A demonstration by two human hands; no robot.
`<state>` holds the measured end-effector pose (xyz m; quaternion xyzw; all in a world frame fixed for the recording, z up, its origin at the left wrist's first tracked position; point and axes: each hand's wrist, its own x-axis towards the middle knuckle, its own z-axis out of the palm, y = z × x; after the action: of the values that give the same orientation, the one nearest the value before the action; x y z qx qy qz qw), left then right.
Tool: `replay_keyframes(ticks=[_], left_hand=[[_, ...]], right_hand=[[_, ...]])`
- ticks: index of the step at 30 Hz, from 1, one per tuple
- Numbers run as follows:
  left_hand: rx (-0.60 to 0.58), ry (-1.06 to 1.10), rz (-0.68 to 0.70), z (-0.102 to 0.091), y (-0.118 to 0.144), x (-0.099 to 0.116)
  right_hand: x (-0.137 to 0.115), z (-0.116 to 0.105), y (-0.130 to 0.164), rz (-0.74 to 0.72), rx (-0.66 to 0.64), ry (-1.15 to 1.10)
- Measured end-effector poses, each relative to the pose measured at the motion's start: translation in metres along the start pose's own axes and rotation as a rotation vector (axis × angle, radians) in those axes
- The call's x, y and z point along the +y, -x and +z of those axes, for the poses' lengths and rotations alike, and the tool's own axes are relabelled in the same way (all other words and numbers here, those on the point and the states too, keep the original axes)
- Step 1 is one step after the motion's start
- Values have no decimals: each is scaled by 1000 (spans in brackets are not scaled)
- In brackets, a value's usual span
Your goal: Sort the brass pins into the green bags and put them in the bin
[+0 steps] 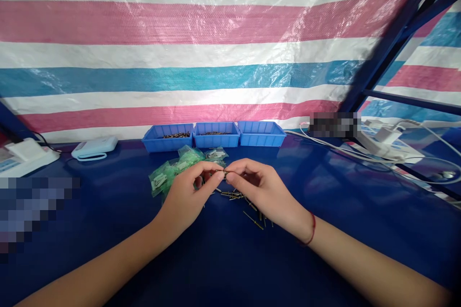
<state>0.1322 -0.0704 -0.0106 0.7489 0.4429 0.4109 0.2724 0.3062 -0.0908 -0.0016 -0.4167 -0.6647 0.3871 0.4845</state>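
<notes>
Mid-assembly at a blue tabletop [108, 211]: left hand [187, 196] and right hand [262, 192] meet fingertip to fingertip, each grip pinched shut on a small metal pin [225, 174] held just above the loose pins [245, 206]. Both wrists hover, forearms angled inward. Next move likely needs fine alignment w/ steady fingers. Green bags [176, 165] and blue bins [216, 134] lie beyond.

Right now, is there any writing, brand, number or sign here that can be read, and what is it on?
No text can be read.
Green packets: pale label patches, print too small to read.
White device: no legible marking.
Blue bins: no labels visible.
Two patches of the picture are blurred out.
Left hand and right hand pinch a small metal part; no marking readable.
</notes>
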Motion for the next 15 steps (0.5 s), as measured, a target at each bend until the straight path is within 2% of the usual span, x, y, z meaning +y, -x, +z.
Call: replay_keyframes(ticks=[2, 4, 15], left_hand=[[2, 36, -33, 1, 2, 1], [-6, 51, -38, 2, 3, 2], [12, 40, 5, 3, 5, 3]], right_hand=[[-1, 1, 0, 56, 16, -201], [-1, 2, 0, 80, 24, -302], [1, 1, 0, 95, 60, -337]])
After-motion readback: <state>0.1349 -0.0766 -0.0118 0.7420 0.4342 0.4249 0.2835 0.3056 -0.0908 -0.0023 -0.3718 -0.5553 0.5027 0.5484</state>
